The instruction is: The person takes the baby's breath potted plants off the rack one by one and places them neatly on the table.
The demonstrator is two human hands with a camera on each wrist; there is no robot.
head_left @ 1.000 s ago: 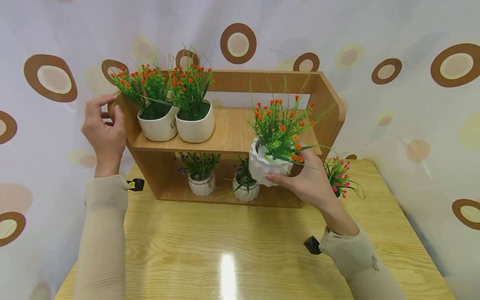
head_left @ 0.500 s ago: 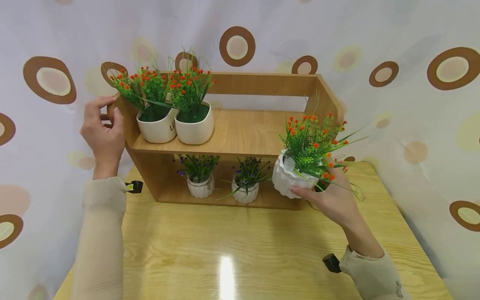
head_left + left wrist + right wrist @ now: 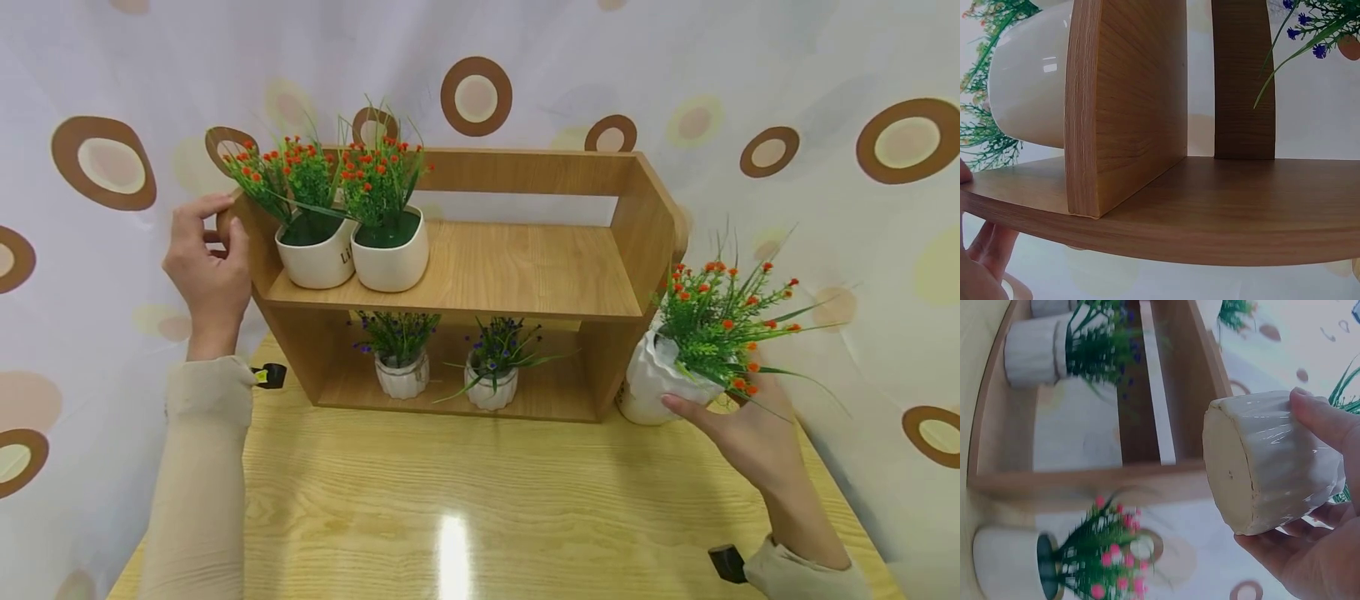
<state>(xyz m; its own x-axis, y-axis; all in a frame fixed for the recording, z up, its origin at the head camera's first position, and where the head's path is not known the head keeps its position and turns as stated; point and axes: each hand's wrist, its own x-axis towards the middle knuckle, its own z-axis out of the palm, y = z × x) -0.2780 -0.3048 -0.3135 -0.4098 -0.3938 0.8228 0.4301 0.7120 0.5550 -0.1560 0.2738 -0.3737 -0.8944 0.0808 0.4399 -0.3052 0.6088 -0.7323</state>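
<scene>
In my right hand (image 3: 750,425) I grip a ribbed white flowerpot (image 3: 1272,456) with orange flowers and long green blades, held in the air just right of the wooden shelf (image 3: 525,267). Its bare underside faces the right wrist camera. My left hand (image 3: 210,258) holds the top front corner of the shelf's left side panel, fingers and thumb on either side of the wood. Two smooth white pots (image 3: 390,250) of red-orange flowers stand together at the left of the upper board. Two ribbed white pots (image 3: 491,379) with purple flowers stand on the lower board.
A white pot with pink flowers (image 3: 1116,569) stands on the table beside the shelf's right side, mostly hidden behind the held pot in the head view. The wooden table (image 3: 360,500) reaches forward of the shelf. A patterned curtain (image 3: 555,75) hangs behind.
My right hand has carried the orange-flowered pot from in front of the shelf rightward and down, past the right side panel. The left hand keeps its hold on the shelf.
</scene>
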